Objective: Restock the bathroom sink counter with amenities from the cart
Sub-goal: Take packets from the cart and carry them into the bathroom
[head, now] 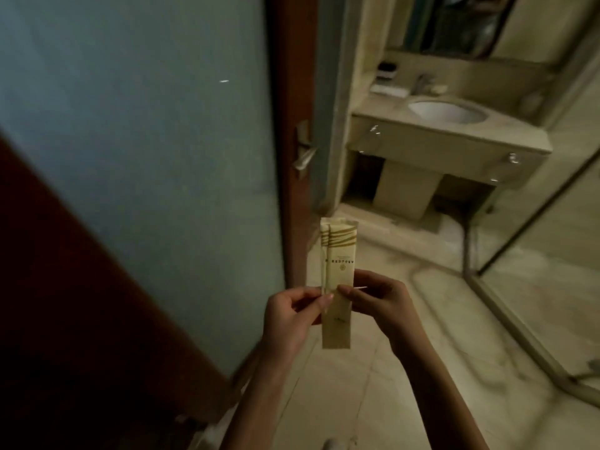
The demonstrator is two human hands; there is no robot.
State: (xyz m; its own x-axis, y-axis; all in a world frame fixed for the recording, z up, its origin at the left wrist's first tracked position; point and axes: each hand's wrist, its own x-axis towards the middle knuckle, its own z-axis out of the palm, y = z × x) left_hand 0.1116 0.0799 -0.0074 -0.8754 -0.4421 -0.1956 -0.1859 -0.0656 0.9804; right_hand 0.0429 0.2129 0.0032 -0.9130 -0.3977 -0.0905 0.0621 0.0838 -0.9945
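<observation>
Two long, thin cream packets are held up in front of the person, standing upright with their long side pointing up and down. The left hand pinches them at the left edge, and the right hand pinches them at the right edge, both with fingers closed tight around the middle of the packets. The sink counter is well apart from the hands, straight ahead and a little to the right, past the open door. So the right hand is on the nearer side to it. I think the next job is to walk in and lay the packets on the counter. The front packet has gold wavy stripes near the top and a small line of print with a round mark, too blurry to read.
</observation>
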